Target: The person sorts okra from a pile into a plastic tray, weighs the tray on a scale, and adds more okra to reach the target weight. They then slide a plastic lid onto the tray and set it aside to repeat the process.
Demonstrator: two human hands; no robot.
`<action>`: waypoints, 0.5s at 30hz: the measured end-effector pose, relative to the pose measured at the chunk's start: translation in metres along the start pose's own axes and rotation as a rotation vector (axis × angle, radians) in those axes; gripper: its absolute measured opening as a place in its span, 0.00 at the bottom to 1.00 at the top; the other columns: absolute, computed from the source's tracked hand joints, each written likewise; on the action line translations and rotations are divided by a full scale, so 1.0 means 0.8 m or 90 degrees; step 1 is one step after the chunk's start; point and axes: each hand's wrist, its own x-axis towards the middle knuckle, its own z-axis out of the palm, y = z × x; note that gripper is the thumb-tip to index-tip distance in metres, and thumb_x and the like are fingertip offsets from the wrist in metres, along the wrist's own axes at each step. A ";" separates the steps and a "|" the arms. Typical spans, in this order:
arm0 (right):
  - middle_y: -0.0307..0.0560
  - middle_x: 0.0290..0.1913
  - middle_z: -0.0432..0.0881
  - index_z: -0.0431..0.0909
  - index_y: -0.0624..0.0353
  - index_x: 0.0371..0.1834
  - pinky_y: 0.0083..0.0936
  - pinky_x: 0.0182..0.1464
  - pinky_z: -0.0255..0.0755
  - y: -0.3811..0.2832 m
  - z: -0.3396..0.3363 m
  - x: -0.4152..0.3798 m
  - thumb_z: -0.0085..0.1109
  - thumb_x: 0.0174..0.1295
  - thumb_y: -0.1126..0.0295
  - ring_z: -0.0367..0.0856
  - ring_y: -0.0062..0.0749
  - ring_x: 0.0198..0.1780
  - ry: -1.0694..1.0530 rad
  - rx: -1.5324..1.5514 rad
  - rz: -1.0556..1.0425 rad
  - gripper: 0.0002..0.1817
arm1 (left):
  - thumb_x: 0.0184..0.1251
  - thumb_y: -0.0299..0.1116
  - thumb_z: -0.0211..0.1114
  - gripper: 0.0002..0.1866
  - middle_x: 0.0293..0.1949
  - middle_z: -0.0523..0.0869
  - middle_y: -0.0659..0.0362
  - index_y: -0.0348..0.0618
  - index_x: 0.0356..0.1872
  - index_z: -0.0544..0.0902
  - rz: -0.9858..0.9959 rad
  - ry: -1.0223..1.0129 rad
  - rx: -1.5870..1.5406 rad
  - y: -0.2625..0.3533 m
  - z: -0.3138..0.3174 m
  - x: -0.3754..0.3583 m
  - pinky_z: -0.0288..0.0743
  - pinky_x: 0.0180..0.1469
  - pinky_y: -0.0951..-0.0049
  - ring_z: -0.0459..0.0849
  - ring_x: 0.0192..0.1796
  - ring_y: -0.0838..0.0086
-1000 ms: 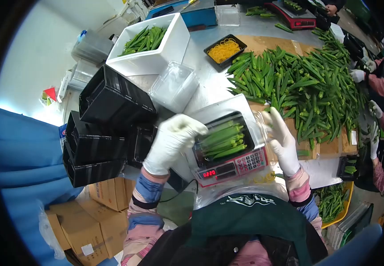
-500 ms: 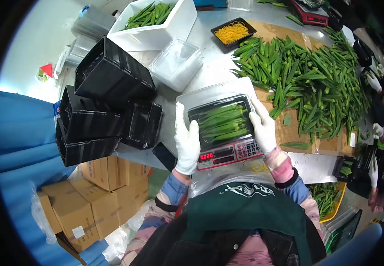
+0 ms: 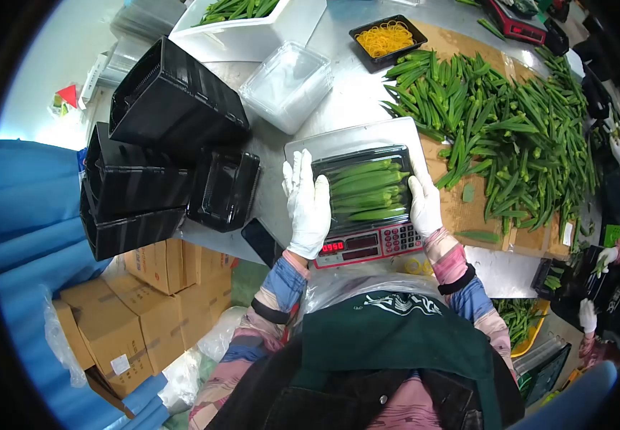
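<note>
A black plastic tray of okra (image 3: 368,188) under a clear lid sits on an electronic scale (image 3: 404,241) whose display glows red. My left hand (image 3: 308,213), in a white glove, stands at the tray's left side, fingers stretched and apart, thumb along the tray edge. My right hand (image 3: 426,208), gloved too, grips the tray's right edge, its thumb near the lid and its other fingers partly hidden.
Loose okra (image 3: 496,129) is heaped on cardboard to the right. Stacked black trays (image 3: 177,100) stand left, beside clear lids (image 3: 288,86) and a phone (image 3: 261,241). Rubber bands (image 3: 383,39) fill a small tray at the back. Co-workers' gloved hands (image 3: 606,259) show far right.
My left hand's fingers have lifted and spread, while my right hand has come down along the tray's right edge. The scale's red reading has changed. The view has shifted slightly.
</note>
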 end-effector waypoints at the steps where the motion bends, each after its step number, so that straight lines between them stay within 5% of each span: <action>1: 0.59 0.74 0.69 0.65 0.67 0.74 0.29 0.77 0.54 0.004 0.000 0.002 0.48 0.75 0.73 0.64 0.43 0.77 -0.001 -0.002 0.012 0.26 | 0.76 0.34 0.55 0.33 0.78 0.62 0.45 0.43 0.79 0.59 -0.004 -0.004 -0.011 0.000 0.000 0.001 0.47 0.80 0.55 0.54 0.80 0.45; 6: 0.58 0.73 0.71 0.64 0.63 0.76 0.30 0.75 0.58 -0.011 -0.010 -0.003 0.49 0.75 0.73 0.67 0.39 0.75 -0.001 0.036 0.058 0.27 | 0.76 0.32 0.55 0.30 0.77 0.64 0.45 0.42 0.78 0.63 0.036 0.007 -0.118 -0.026 -0.011 -0.004 0.47 0.80 0.56 0.55 0.80 0.47; 7: 0.59 0.73 0.71 0.64 0.63 0.77 0.30 0.74 0.60 -0.013 -0.019 -0.014 0.49 0.75 0.73 0.68 0.39 0.74 0.009 0.055 0.077 0.27 | 0.79 0.30 0.52 0.27 0.71 0.74 0.47 0.38 0.76 0.65 0.005 0.071 -0.133 -0.004 -0.031 -0.012 0.58 0.77 0.61 0.69 0.75 0.59; 9: 0.55 0.65 0.79 0.66 0.64 0.75 0.25 0.64 0.71 -0.013 -0.029 -0.038 0.52 0.76 0.71 0.79 0.33 0.64 0.082 0.114 0.120 0.26 | 0.75 0.29 0.58 0.27 0.58 0.83 0.49 0.40 0.74 0.68 -0.125 0.106 -0.272 -0.018 -0.040 -0.040 0.75 0.63 0.65 0.82 0.59 0.60; 10: 0.51 0.60 0.82 0.69 0.65 0.73 0.22 0.57 0.73 -0.014 -0.039 -0.048 0.53 0.76 0.70 0.81 0.28 0.57 0.083 0.112 0.201 0.24 | 0.75 0.27 0.59 0.25 0.46 0.85 0.56 0.37 0.71 0.70 -0.201 0.102 -0.330 -0.006 -0.051 -0.053 0.81 0.47 0.75 0.85 0.45 0.72; 12: 0.41 0.48 0.85 0.75 0.66 0.66 0.13 0.39 0.72 -0.009 -0.053 -0.065 0.56 0.74 0.69 0.80 0.16 0.42 0.078 0.178 0.314 0.20 | 0.76 0.29 0.59 0.22 0.45 0.84 0.57 0.36 0.68 0.72 -0.325 -0.065 -0.481 -0.004 -0.060 -0.080 0.81 0.43 0.76 0.86 0.43 0.73; 15: 0.39 0.50 0.84 0.75 0.67 0.65 0.13 0.35 0.69 -0.008 -0.054 -0.070 0.57 0.74 0.68 0.79 0.16 0.41 -0.009 0.324 0.410 0.20 | 0.76 0.32 0.62 0.18 0.48 0.83 0.56 0.34 0.62 0.74 -0.502 -0.162 -0.814 0.003 -0.053 -0.115 0.81 0.40 0.74 0.85 0.41 0.74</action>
